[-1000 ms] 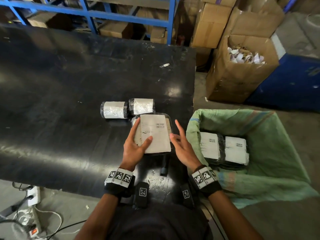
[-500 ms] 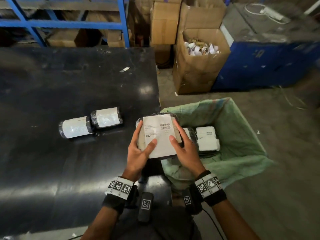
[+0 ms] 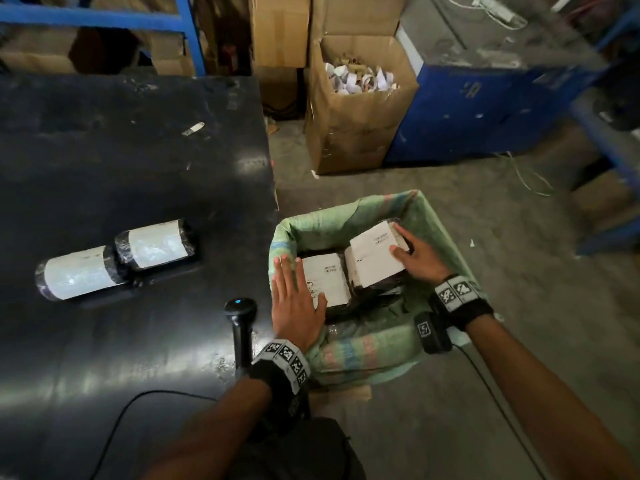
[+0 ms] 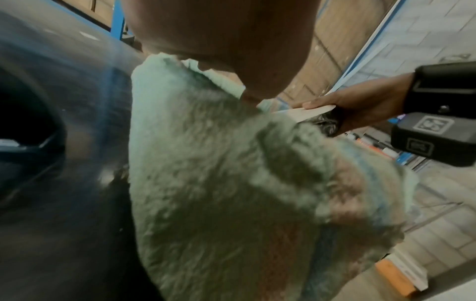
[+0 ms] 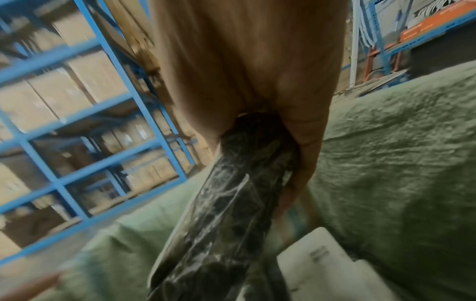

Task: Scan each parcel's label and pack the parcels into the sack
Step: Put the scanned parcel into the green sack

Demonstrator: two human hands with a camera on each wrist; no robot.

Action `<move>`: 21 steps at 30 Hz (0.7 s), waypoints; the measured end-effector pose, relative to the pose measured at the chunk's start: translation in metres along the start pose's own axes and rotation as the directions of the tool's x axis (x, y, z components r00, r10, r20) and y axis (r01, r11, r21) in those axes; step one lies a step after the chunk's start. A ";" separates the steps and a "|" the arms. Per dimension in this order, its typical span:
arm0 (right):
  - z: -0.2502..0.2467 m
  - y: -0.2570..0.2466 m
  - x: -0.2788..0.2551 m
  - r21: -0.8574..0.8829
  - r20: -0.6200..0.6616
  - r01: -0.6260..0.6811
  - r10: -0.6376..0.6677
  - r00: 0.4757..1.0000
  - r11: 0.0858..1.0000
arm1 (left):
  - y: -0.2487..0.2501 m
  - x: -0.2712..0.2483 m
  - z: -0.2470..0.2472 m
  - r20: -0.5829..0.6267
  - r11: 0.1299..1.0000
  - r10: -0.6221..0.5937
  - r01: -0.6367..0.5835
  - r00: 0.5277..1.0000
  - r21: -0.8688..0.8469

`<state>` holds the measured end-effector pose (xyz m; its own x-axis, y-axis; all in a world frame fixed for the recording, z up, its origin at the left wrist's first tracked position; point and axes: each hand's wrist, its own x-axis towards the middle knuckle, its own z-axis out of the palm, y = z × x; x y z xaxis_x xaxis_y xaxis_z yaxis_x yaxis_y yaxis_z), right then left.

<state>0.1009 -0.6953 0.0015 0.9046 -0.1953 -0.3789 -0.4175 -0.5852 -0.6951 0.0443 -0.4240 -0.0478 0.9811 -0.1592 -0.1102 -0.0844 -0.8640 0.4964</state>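
Nearest to the person, the left hand (image 3: pixel 298 299) is flat with straight fingers above the near-left edge of the green woven sack (image 3: pixel 363 351), holding nothing. Beside it on the black table (image 3: pixel 138 150) lies the barcode scanner (image 3: pixel 240 322). Inside the sack the right hand (image 3: pixel 417 256) holds a flat parcel (image 3: pixel 375 259) by its right edge, the thumb on the white label and the fingers curled under, as the right wrist view shows. This parcel looks light and a bit soft, wrapped in glossy black film that is probably slippery, so I think the edge grip with the thumb on the paper is the safest. Another labelled parcel (image 3: pixel 325 284) lies just beside it in the sack. Farther left on the table, two rolled parcels (image 3: pixel 114 259) wait touching each other; they seem round and would roll, so it is better to take them around the middle.
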 end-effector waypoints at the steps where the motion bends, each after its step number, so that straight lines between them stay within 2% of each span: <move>1: -0.004 0.006 0.016 -0.079 0.015 -0.030 0.031 0.999 0.996 | -0.003 0.001 0.004 0.012 1.000 -0.006 0.006 1.000 0.021; 4: -0.008 0.021 0.056 -0.225 0.035 -0.098 0.109 0.993 0.969 | -0.007 0.002 0.013 0.015 0.998 0.002 -0.003 1.000 0.065; 7: -0.002 0.031 0.079 -0.282 0.062 -0.111 0.133 0.989 0.953 | -0.006 0.000 0.013 0.025 0.997 -0.007 0.005 1.000 0.080; 11: 0.008 0.055 0.092 -0.177 0.123 -0.107 0.130 0.984 0.978 | -0.006 0.000 0.011 0.040 0.996 0.001 -0.005 0.999 0.088; 14: 0.016 0.078 0.095 -0.157 0.086 -0.122 0.137 0.987 0.980 | -0.009 0.001 0.011 0.023 0.997 0.024 -0.025 0.999 0.077; 18: 0.031 0.108 0.101 -0.443 0.182 -0.152 0.254 0.950 0.884 | -0.010 0.002 0.015 0.006 0.997 0.032 -0.033 0.999 0.075; 21: 0.041 0.115 0.104 -0.549 0.205 -0.159 0.317 0.926 0.820 | -0.010 0.002 0.018 -0.010 0.996 0.056 -0.055 0.998 0.069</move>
<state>0.1433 -0.7505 -0.1429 0.6880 -0.2052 -0.6961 -0.4395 -0.8811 -0.1746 0.0436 -0.4242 -0.0681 0.9765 -0.2024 -0.0740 -0.1500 -0.8848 0.4412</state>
